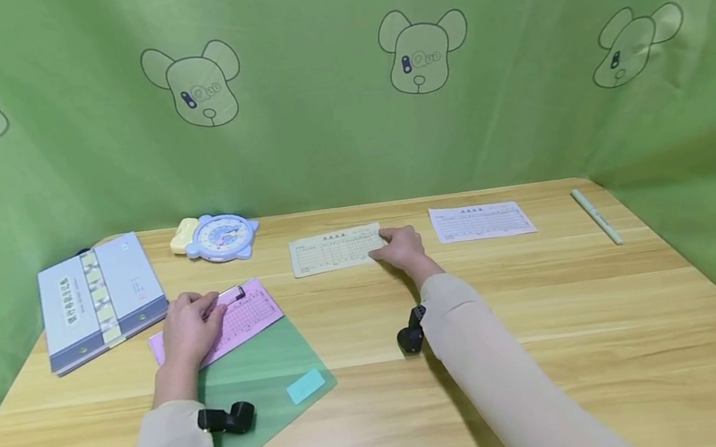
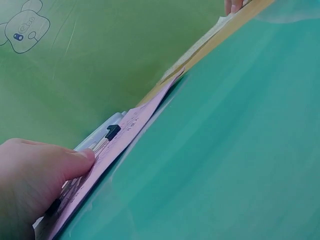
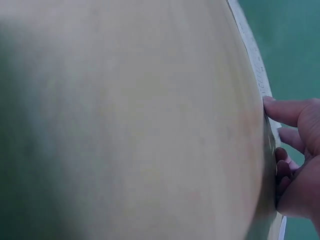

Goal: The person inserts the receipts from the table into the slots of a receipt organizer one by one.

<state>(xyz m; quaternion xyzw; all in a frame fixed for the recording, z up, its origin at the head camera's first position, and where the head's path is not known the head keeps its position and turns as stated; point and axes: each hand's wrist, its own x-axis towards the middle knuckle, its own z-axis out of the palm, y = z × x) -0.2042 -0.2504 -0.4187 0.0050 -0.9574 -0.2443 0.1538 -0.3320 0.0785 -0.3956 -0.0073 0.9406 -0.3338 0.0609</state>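
Observation:
A translucent green clipboard lies on the table at the left, a pink printed form on its upper part beneath a metal clip. My left hand grips the clip, its thumb bent over it in the left wrist view; the other fingers are hidden there. Farther back, my right hand touches the right edge of a pale green printed form. Its index finger and thumb rest apart on that edge. The right wrist view shows the fingertips at the paper's edge.
A thick blue-grey binder lies far left, beside a blue and yellow toy-shaped clock. Another white-lilac form lies right of my right hand, with a pale green pen beyond. A green curtain hangs behind the table.

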